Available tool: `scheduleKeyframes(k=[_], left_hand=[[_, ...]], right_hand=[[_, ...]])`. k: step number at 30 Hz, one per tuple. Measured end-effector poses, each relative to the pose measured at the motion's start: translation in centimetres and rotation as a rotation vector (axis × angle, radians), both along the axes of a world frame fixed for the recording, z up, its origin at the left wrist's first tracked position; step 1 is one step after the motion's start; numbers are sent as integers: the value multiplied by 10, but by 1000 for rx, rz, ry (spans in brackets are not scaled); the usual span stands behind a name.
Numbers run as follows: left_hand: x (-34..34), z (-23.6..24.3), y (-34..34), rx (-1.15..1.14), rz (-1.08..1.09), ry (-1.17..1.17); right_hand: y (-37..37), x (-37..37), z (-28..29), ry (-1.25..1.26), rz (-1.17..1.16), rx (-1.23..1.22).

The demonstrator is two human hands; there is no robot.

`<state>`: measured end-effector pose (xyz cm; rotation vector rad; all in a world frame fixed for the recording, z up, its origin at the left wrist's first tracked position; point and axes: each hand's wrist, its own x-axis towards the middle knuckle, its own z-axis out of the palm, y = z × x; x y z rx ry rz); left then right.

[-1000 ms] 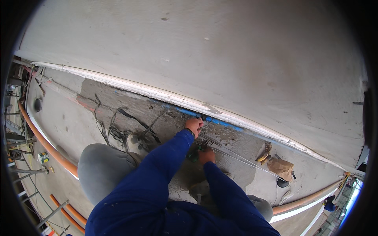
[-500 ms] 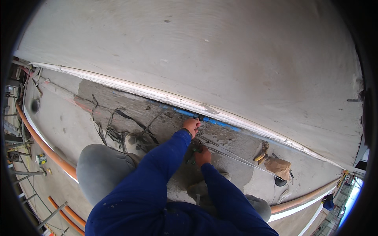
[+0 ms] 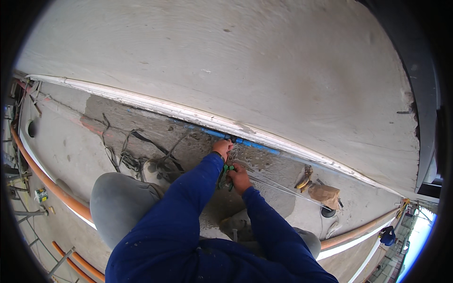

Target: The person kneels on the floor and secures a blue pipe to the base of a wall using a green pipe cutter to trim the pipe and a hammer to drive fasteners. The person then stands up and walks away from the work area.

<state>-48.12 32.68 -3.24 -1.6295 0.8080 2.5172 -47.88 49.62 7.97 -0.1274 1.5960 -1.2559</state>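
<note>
A blue pipe (image 3: pixel 258 145) runs along the foot of the wall, with a black fitting (image 3: pixel 230 137) partway along it. My left hand (image 3: pixel 222 147) is just below this fitting, fingers pinched together; what they hold is hidden. Close by, nearer to me, my right hand (image 3: pixel 240 178) is closed round green-handled pliers (image 3: pixel 225 175), their jaws toward my left hand. Thin pale strips (image 3: pixel 278 187) stretch from beside my right hand to a dark round object (image 3: pixel 328 212) on the floor at the right.
Black straps (image 3: pixel 131 160) lie tangled on the damp concrete to the left. A brown paper bag (image 3: pixel 324 195) and a yellow-brown item (image 3: pixel 303 183) sit to the right. Orange pipes (image 3: pixel 52 175) run behind me. A person (image 3: pixel 388 236) is far off at the right.
My right hand has raised the green-handled pliers toward my left hand. The left hand stays by the fitting. The whole view has shifted slightly.
</note>
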Motion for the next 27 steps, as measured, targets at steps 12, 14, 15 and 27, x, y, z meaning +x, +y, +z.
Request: scheduleKeyframes(k=[12, 14, 15, 27], left_hand=[[-4, 9, 1, 60, -62, -55], [1, 1, 1, 22, 0, -36], [5, -4, -1, 0, 35, -26], [0, 17, 2, 21, -40, -103]], right_hand=[[-14, 2, 39, -361, -169, 120], [-12, -9, 51, -460, -181, -9], [-14, -12, 55, -509, -182, -76], [3, -30, 24, -342, -118, 76]])
